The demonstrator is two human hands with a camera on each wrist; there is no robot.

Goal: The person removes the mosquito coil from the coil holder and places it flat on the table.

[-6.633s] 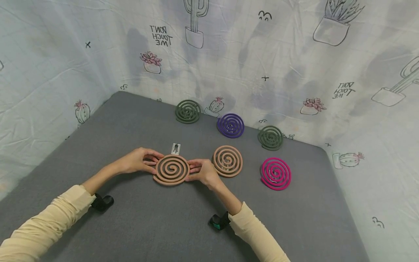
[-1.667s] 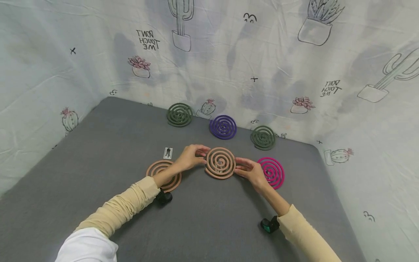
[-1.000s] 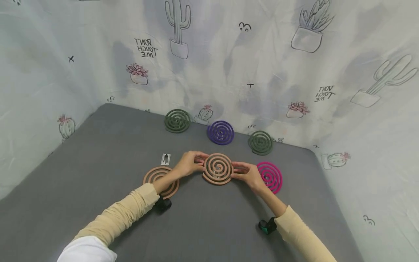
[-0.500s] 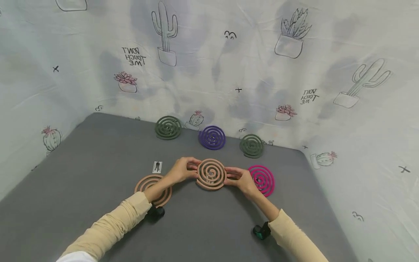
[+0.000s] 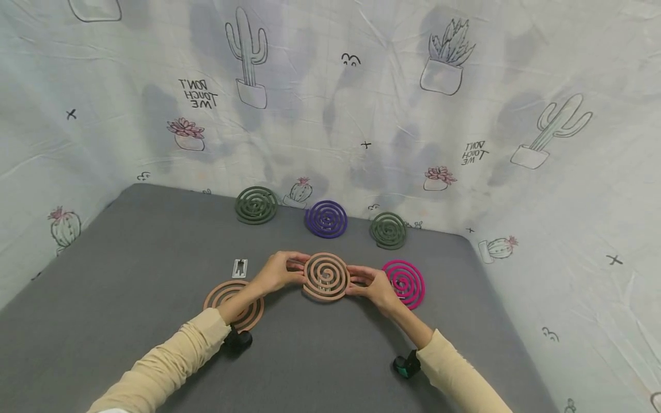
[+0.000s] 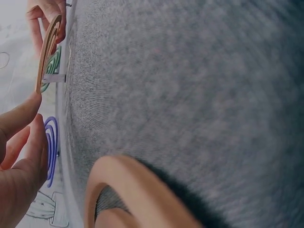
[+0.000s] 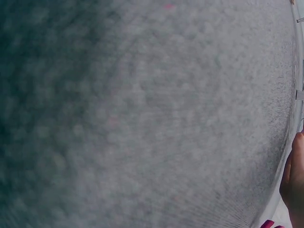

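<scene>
Both hands hold a tan mosquito coil (image 5: pixel 327 274) by its opposite edges, near the middle of the grey table. My left hand (image 5: pixel 276 272) pinches the left edge between thumb and fingers. On the other side my right hand (image 5: pixel 377 288) grips the right edge the same way. In the left wrist view the coil (image 6: pixel 45 52) stands clear above the table surface, with a small metal stand (image 6: pixel 54 78) below it. Another tan coil (image 5: pixel 209 301) lies partly hidden beneath my left forearm. The right wrist view shows mostly table, with part of my right hand (image 7: pixel 295 180) at its edge.
A pink coil (image 5: pixel 417 287) sits behind my right wrist. Along the back edge are a green coil (image 5: pixel 256 205), a purple coil (image 5: pixel 326 219) and another green coil (image 5: pixel 388 230). A flat metal stand (image 5: pixel 240 268) lies behind the left tan coil. Printed cloth (image 5: pixel 310 115) encloses the table.
Both hands have let go of the left tan coil and moved right to hold the middle one. Over the last second the camera view has shifted while the hands keep their grip.
</scene>
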